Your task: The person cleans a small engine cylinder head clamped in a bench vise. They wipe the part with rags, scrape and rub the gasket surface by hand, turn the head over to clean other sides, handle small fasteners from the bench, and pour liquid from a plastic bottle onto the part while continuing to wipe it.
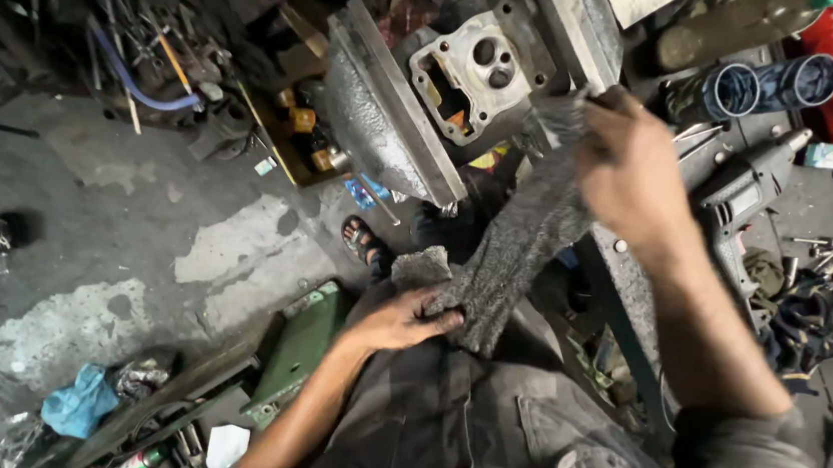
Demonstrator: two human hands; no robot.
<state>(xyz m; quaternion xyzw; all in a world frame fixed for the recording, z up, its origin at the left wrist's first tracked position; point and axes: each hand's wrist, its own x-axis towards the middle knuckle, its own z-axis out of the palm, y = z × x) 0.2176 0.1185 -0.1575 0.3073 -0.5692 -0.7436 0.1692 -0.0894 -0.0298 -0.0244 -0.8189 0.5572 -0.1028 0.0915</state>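
Presently: grey rag [516,243] stretched between left hand [399,318] and right hand [628,167], both clamped; best kept taut near cylinder head [476,74].

A speckled grey cloth [527,234] is gripped; a pale silver-grey engine casting [476,69] is seen; a grey drill [747,188], a green board [301,349] and a blue rag [80,403] are shown.

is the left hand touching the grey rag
Touching: the head view shows the left hand with fingers pinching the rag's lower end.
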